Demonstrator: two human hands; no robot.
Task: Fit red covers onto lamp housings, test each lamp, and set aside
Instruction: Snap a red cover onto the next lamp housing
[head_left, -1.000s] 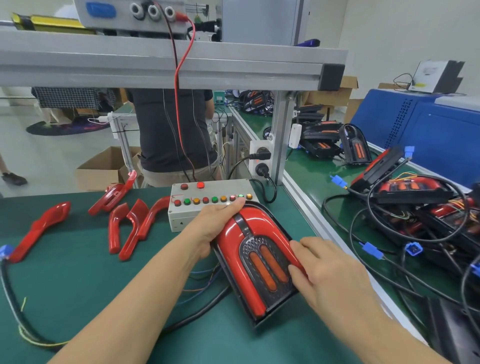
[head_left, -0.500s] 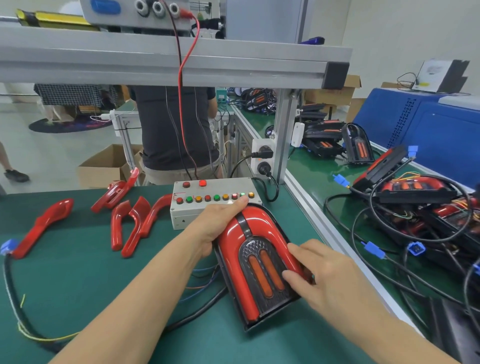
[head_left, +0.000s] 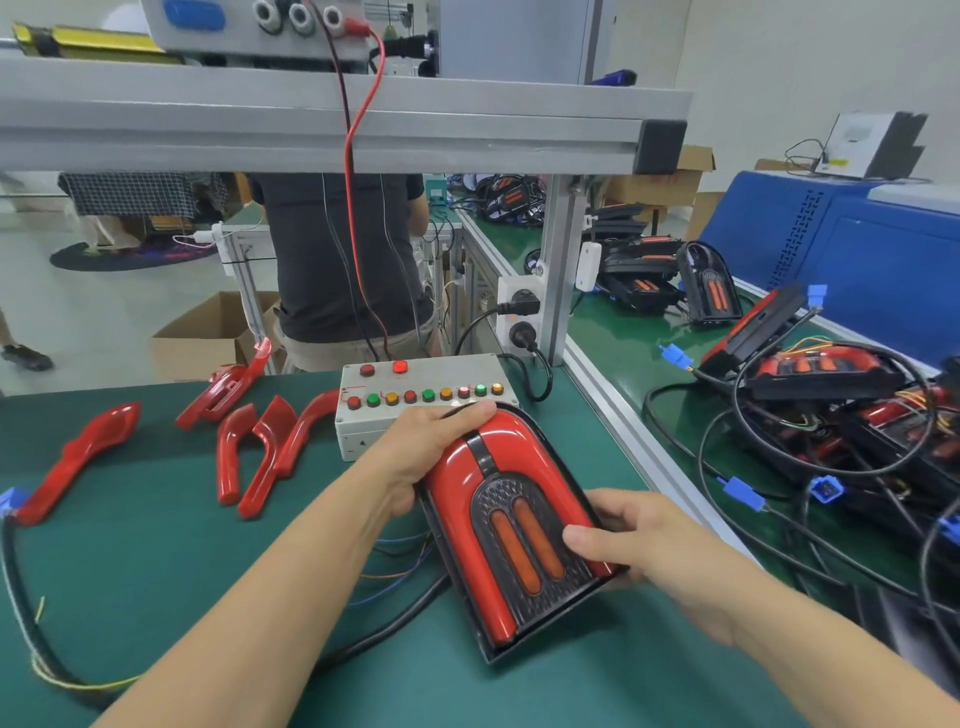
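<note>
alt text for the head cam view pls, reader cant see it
Both hands hold a lamp with red covers on a green bench: left hand over its rounded top, right hand gripping its lower right edge. Behind it sits a button box; spare covers lie left.

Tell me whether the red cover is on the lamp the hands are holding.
On. The red cover wraps the arched edge of the lamp housing, round the black grille. Whether it is fully clipped, cannot tell.

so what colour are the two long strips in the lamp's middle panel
Orange strips, clearest in the head view.
</note>
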